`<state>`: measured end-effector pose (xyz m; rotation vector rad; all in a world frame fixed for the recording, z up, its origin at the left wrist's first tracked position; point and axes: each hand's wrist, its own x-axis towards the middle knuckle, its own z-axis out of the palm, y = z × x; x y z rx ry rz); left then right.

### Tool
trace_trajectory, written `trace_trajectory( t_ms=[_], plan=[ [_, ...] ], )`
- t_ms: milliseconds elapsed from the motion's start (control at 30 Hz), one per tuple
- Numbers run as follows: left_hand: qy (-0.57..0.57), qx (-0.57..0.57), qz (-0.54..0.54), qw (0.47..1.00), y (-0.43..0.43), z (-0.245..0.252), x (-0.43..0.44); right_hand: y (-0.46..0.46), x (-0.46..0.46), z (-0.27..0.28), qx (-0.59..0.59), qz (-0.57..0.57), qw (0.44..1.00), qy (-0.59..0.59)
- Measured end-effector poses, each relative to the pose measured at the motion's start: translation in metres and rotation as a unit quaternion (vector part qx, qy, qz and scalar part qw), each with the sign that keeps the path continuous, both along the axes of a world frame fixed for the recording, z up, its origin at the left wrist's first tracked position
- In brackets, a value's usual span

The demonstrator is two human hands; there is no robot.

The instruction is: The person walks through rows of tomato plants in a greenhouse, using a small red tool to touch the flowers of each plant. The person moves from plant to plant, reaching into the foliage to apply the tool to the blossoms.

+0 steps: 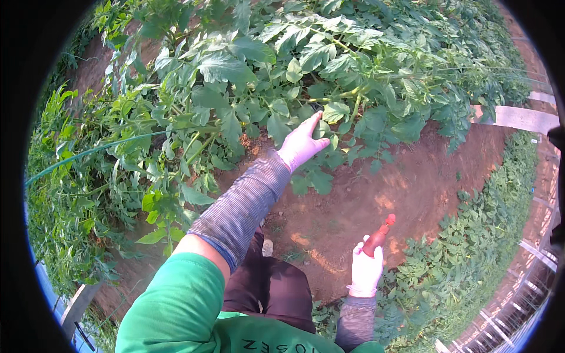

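My left hand [302, 143], in a thin pale glove, reaches out to the foliage of a tomato plant [335, 110]. Its thumb and fingers are spread apart beside a leaf and a stem, and I see nothing held between them. Lower down and to the right, my right hand [367, 271], also gloved, grips a reddish-brown squeeze bottle [375, 242]. The bottle tilts up and away from me, with its red nozzle tip [390, 219] pointing over the soil.
Bare reddish soil [344, 216] forms a path between plant rows. Another green row [463, 247] runs along the right. A green string [97, 152] crosses the plants on the left. A pale curved beam [521, 118] lies at the right, with a metal frame [79, 304] at lower left.
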<state>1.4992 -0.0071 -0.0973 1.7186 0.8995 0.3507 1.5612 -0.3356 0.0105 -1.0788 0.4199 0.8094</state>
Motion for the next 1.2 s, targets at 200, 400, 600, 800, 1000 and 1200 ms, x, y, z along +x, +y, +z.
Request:
trace_trajectory(
  t_ms=[200, 400, 600, 800, 1000, 1200],
  plan=[
    [-0.100, -0.084, -0.025, 0.991, -0.086, -0.020, 0.059, 0.171, 0.028, 0.048, -0.220, 0.308, 0.839, -0.391],
    [-0.108, -0.033, 0.151, 0.982, -0.124, -0.014, 0.111, 0.260, 0.095, -0.029, -0.260, 0.452, 0.404, -0.752],
    [-0.344, -0.214, 0.348, 0.845, -0.180, -0.069, 0.222, 0.269, 0.131, -0.068, -0.174, 0.580, 0.192, -0.772],
    [-0.404, -0.639, 0.369, 0.541, -0.140, -0.017, 0.209, 0.294, 0.152, -0.081, -0.158, 0.552, 0.206, -0.792],
    [-0.333, -0.480, 0.326, 0.744, -0.159, -0.051, 0.239, 0.300, 0.166, -0.099, -0.203, 0.517, 0.206, -0.805],
    [-0.382, -0.362, 0.437, 0.729, -0.186, -0.081, 0.292, 0.279, 0.157, -0.069, -0.173, 0.565, 0.248, -0.768]
  ],
)
